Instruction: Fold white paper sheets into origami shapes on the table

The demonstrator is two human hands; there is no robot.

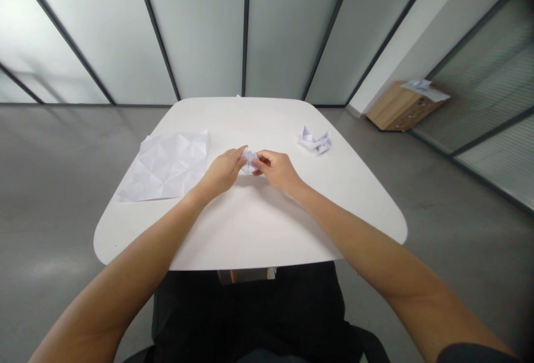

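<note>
A small folded white paper piece (249, 160) sits between my two hands above the middle of the white table (250, 229). My left hand (223, 171) pinches its left side with closed fingers. My right hand (277, 169) pinches its right side, fingers also closed. Much of the paper is hidden by my fingers. A large creased white sheet (169, 165) lies flat to the left of my left hand. A folded paper model (316, 140) rests on the table to the right, apart from both hands.
The table has rounded corners and stands on a grey floor. Glass partition walls run behind it. A low wooden cabinet (400, 107) with papers on top stands at the back right. My dark-clothed lap shows below the table's near edge.
</note>
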